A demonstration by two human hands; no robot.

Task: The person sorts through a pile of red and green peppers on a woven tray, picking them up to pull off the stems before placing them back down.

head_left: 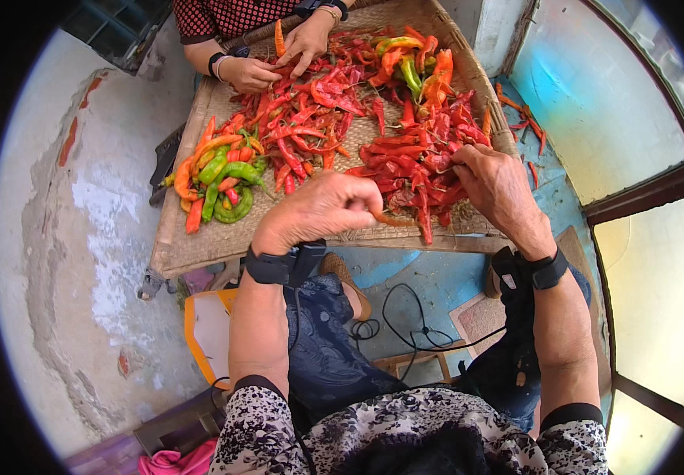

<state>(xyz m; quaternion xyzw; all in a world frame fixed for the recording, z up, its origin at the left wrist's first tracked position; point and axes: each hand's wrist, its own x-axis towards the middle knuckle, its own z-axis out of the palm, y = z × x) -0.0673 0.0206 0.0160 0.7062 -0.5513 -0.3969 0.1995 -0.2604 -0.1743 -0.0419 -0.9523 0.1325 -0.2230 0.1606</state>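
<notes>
My left hand (322, 207) is closed over the front of a woven tray (294, 247), its thumb and fingers pinched on a thin orange-brown chili pepper (395, 221) that points right. At the right side of the tray my right hand (502, 186) reaches into a heap of dried red chili peppers (405, 162). Its fingers are bent and closed at the heap's edge; what they grip, if anything, is mostly hidden. Fresh green peppers (235, 206) and orange ones (186, 178) lie together on the tray's left.
Across the tray a co-worker's hands (310, 41) handle peppers over another red heap (310, 119). Yellow and orange peppers (437, 75) lie at the far right. Loose peppers (528, 119) are on the blue floor. Black cables (405, 289) run below the tray; glass panes stand right.
</notes>
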